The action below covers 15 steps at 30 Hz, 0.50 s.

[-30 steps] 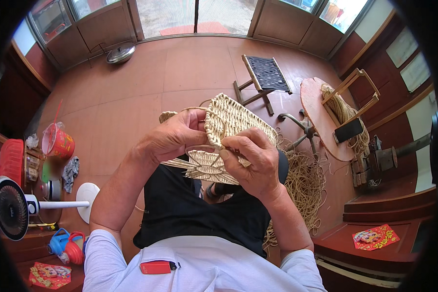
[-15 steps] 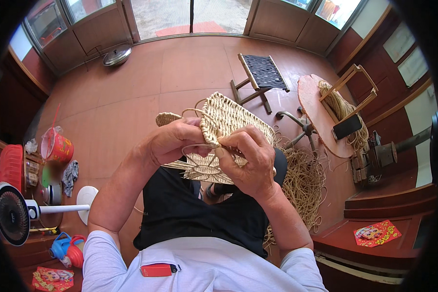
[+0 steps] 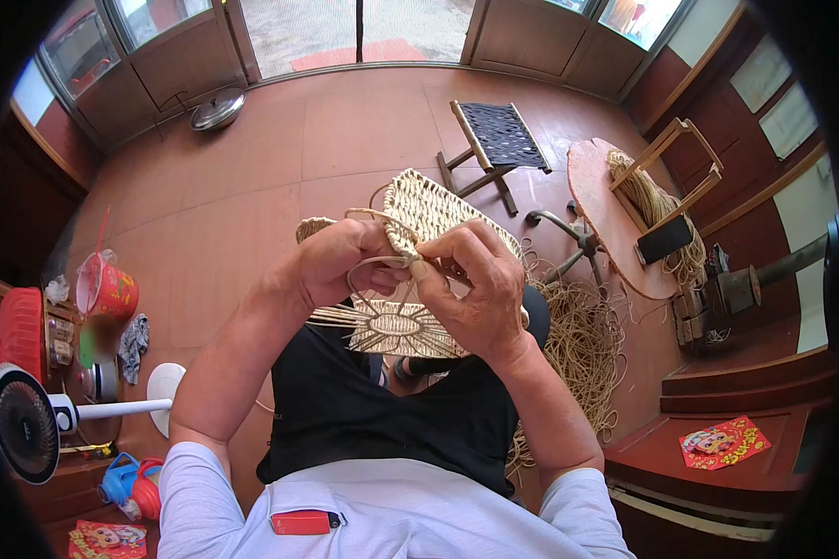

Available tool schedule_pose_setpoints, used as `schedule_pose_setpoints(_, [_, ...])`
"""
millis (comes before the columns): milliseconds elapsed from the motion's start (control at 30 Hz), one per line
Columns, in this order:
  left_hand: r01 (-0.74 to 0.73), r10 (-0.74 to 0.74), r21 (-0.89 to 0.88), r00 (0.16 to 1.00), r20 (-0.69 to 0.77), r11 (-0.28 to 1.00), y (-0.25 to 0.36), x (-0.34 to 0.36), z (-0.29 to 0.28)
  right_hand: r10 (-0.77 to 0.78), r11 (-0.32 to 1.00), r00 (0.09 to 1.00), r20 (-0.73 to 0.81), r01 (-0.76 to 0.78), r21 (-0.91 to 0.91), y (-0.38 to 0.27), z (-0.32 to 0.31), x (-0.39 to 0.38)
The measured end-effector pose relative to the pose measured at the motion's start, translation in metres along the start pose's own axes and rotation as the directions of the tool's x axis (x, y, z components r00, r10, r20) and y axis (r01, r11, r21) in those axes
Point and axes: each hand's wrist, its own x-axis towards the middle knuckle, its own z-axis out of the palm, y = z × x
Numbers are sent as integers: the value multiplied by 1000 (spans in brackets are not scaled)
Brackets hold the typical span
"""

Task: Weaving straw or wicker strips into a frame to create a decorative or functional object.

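A woven straw-coloured basket (image 3: 452, 212) of twisted cord is held up above my lap. My left hand (image 3: 343, 265) is closed at its braided rim, with a loop of cord curving around the fingers. At the near end of that rim, the thumb and forefinger of my right hand (image 3: 477, 291) pinch a cord; its tip is hidden by the fingers. Below my hands shows a woven panel (image 3: 396, 323) with an oval centre and spreading strands, and loose cord ends stick out to its left. A small rounded woven piece (image 3: 313, 228) shows beyond my left hand.
A heap of loose cord (image 3: 578, 349) lies on the floor by my right leg. Farther right, a round board (image 3: 592, 196) carries more cord, a wooden frame and a phone (image 3: 664, 240). A folding stool (image 3: 497, 140) stands ahead. A white fan (image 3: 23, 424) is at left.
Both hands and the basket rim have shifted slightly, and the right hand stays pinched at the rim. More of the oval-patterned panel now shows below them.
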Motion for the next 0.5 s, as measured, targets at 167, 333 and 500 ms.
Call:
schedule_pose_setpoints(167, [8, 26, 173, 982, -189, 985, 4, 9, 20, 112, 994, 993, 30, -112, -5, 4, -4, 7])
schedule_pose_setpoints(333, [132, -79, 256, 975, -206, 958, -8, 15, -34, 127, 990, 991, 49, -130, 52, 19, 1, 18])
schedule_pose_setpoints(500, [333, 3, 699, 902, -432, 633, 4, 32, -51, 189, 978, 980, 61, -193, 82, 37, 7, 30])
